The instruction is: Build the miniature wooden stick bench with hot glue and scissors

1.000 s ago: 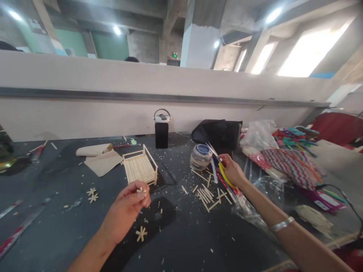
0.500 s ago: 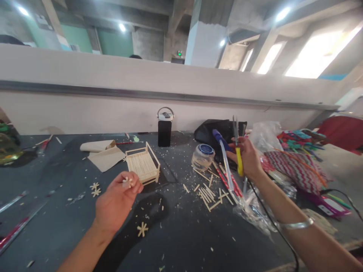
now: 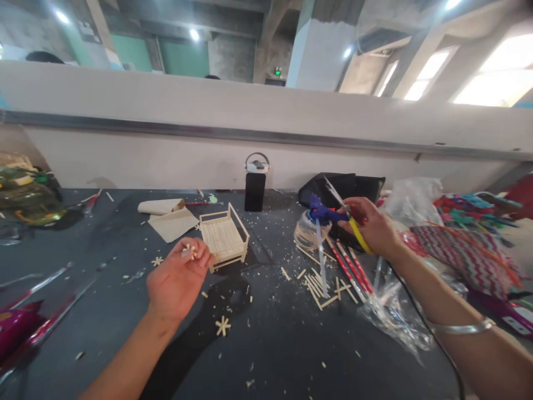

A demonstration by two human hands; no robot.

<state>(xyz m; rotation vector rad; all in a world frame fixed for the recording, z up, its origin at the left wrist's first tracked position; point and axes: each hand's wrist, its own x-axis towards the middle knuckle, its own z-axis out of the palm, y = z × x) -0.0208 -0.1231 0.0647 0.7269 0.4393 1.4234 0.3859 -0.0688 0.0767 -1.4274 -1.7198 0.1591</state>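
Note:
My left hand [image 3: 179,278] is closed, pinching a small flower of short wooden stick pieces [image 3: 190,251] between thumb and fingers. Just beyond it stands a miniature bed of wooden sticks [image 3: 222,236]. A finished-looking stick star [image 3: 223,326] lies on the dark table below, and another [image 3: 157,261] is left of the hand. My right hand [image 3: 372,228] grips yellow-handled scissors [image 3: 358,233], blades pointing up and left, together with a blue glue gun [image 3: 322,211]. A clear glue stick [image 3: 321,258] slants down from the gun. The jar [image 3: 306,234] behind is partly hidden by it.
Loose wooden sticks [image 3: 315,284] and red-white straws [image 3: 348,264] lie below the right hand. A black cord [image 3: 416,305] runs along the right forearm. Crumpled clear plastic [image 3: 395,311] and striped fabric [image 3: 462,250] lie to the right. A black lantern-like device [image 3: 255,191] stands at the back.
The view has shifted left, so things sit farther right. The glue gun and scissors have turned in my right hand, the scissors' tips now leaning left. My left hand keeps its pinch.

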